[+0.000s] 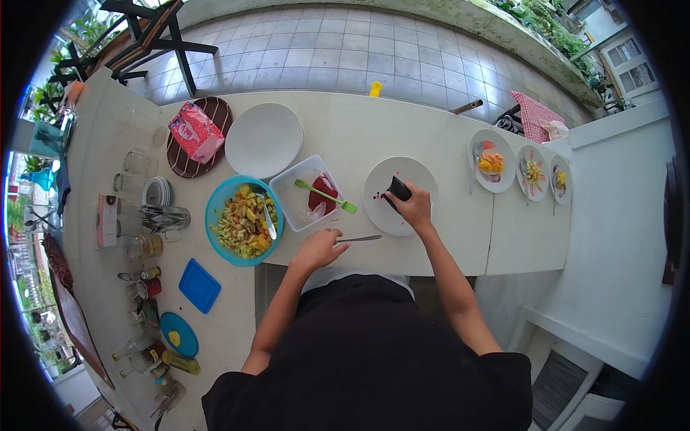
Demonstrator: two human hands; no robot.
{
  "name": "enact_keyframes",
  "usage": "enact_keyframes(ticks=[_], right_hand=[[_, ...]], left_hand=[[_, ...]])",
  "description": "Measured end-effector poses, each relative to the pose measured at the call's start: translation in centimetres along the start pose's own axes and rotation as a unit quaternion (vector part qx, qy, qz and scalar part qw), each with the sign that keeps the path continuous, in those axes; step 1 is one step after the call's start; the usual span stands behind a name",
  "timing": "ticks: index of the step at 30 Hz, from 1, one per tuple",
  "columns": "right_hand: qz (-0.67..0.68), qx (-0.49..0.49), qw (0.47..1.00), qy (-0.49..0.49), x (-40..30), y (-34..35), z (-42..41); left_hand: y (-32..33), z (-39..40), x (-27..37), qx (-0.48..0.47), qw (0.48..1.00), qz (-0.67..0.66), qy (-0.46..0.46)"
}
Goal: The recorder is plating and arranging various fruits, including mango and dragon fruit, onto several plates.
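My right hand [418, 209] grips a black utensil [399, 188] over a round white plate [408, 224]. Small red and dark bits dot that plate, some close to the utensil's tip; its exact kind is hard to make out. Near the table's front edge, my left hand [317, 249] has its thumb and forefinger around one end of a slim metal utensil [362, 238]. Beyond the left hand is a white rectangular tub [291, 207] holding a dark red piece [322, 195] and crumpled clear plastic. A green spatula [325, 196] lies across the tub.
A blue bowl [211, 237] of diced fruit with a metal spoon [268, 215] stands left, before stacked white plates [264, 141]. A pink packet [196, 132] rests on a brown striped plate [175, 161]. Food-filled plates [505, 183] line the right; glassware [141, 161] lines the left.
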State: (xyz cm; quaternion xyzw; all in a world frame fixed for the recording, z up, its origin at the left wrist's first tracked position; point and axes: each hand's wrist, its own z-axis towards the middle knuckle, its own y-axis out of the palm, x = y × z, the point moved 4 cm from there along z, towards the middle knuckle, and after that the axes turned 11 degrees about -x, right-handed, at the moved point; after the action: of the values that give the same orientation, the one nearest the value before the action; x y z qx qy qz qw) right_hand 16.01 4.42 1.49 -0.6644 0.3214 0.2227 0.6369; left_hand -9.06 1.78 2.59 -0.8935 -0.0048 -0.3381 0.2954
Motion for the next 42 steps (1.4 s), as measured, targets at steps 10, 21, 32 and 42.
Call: enact_keyframes(ticks=[10, 21, 32, 42], right_hand=[[0.041, 0.03, 0.999, 0.02, -1.4, -1.8, -0.3], [0.007, -0.035, 0.999, -0.037, -0.2, -0.1, -0.5], [-0.012, -0.03, 0.999, -0.038, -0.2, 0.2, -0.4], [-0.01, -0.039, 0.998, -0.045, -0.6, 0.1, -0.4]], left_hand=[[-0.2, -0.2, 0.1, -0.013, 1.0, -0.011, -0.015], [-0.2, -0.2, 0.0, -0.002, 1.0, -0.004, -0.009], [-0.4, -0.4, 0.3, -0.003, 1.0, -0.023, -0.011], [-0.2, -0.2, -0.1, -0.002, 0.999, -0.03, -0.014]])
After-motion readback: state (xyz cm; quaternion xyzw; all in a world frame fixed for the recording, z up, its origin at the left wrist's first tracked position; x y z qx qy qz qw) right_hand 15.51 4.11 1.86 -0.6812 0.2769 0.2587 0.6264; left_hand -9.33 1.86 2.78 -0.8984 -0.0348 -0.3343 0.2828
